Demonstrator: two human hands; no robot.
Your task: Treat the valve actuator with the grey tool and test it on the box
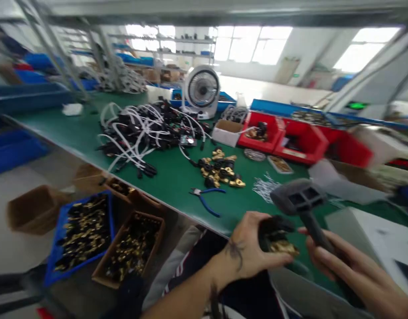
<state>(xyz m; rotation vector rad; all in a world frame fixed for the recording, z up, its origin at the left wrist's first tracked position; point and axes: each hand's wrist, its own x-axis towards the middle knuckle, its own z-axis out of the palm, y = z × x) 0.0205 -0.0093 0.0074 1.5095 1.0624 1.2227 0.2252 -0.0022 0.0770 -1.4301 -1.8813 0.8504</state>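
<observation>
My left hand (252,248) is closed around a black and brass part (277,239), held just above the near edge of the green table (91,128). My right hand (350,266) grips the dark handle of a grey handheld scanner (298,197), whose head points up and left beside the part. Both hands are close together at the lower right. The picture is blurred by motion.
On the table lie a pile of brass and black fittings (220,170), blue-handled pliers (205,199), a heap of black and white cables (140,130), a white fan (201,91) and red bins (283,135). Below the edge stand a blue tray (79,230) and cardboard boxes (130,248) of brass parts.
</observation>
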